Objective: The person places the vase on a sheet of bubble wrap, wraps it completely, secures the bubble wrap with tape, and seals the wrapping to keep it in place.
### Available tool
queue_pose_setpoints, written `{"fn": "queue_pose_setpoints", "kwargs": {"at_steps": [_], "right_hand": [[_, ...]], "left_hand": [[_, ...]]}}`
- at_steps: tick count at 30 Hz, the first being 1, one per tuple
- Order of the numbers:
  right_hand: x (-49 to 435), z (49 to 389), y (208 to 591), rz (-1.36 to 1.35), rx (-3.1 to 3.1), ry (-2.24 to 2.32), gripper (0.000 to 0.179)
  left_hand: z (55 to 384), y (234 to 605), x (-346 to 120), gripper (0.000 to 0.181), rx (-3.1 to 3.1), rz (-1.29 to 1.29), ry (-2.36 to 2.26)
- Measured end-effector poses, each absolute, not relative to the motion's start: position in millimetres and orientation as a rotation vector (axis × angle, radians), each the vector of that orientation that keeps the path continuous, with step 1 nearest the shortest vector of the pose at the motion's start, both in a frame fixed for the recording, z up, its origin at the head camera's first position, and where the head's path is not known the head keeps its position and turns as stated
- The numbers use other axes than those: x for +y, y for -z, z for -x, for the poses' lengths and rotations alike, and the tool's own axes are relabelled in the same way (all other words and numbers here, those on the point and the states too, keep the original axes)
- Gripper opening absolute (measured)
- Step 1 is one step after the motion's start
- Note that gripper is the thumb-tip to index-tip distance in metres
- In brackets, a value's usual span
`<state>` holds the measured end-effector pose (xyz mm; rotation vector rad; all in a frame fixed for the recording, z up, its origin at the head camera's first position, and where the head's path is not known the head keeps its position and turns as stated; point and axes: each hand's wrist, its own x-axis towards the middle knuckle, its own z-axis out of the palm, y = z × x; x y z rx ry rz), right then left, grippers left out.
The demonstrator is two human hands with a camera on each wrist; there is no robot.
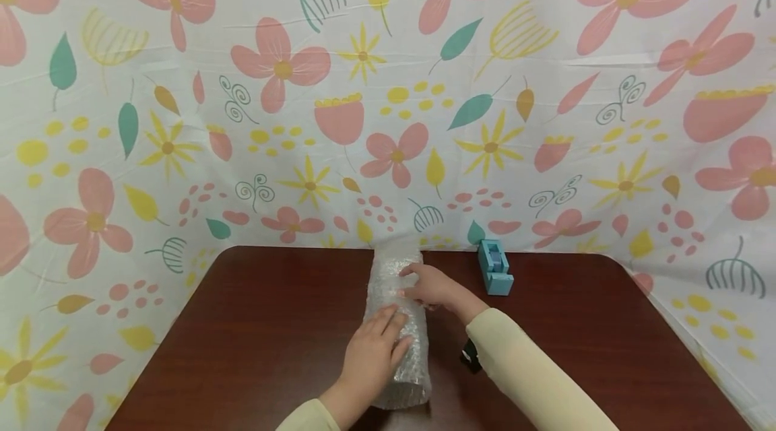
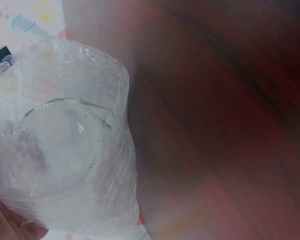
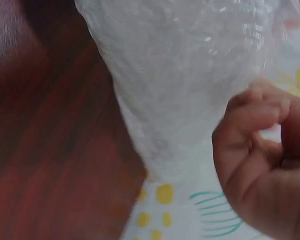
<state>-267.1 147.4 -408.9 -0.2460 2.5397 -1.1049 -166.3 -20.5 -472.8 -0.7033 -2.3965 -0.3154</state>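
Observation:
A long roll of clear bubble wrap [image 1: 397, 333] lies lengthwise on the table, its near end gaping toward me. Through that end, the left wrist view shows a clear round object with a ridged rim [image 2: 65, 135] inside the wrap. My left hand [image 1: 372, 350] rests on the near half of the roll, fingers extended over its top. Farther along, my right hand [image 1: 433, 286] touches the roll from the right. Its fingers [image 3: 240, 135] are curled close to the thumb in the right wrist view; I cannot tell whether they pinch anything.
A light blue tape dispenser [image 1: 496, 269] stands at the back right of the dark brown table [image 1: 273, 337]. Behind and around the table hangs a white cloth [image 1: 194, 94] with a flower print. The roll's far end reaches the table's back edge.

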Motion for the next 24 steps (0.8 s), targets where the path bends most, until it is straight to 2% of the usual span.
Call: {"fn": "queue_pose_setpoints", "kwargs": {"at_steps": [8,16,24], "right_hand": [[165,266,419,0.259,2.136,1.478,0.052],[168,259,443,0.302,2.200,1.536,0.054],[174,257,447,0.261,2.225,1.555,0.056]], "left_hand": [[167,475,-30,0.036,-2.471,0.682,0.407],[167,475,-31,0.036,-2.507,0.697,0.432],[168,473,-26,0.036,-2.447,0.734,0.399]]}}
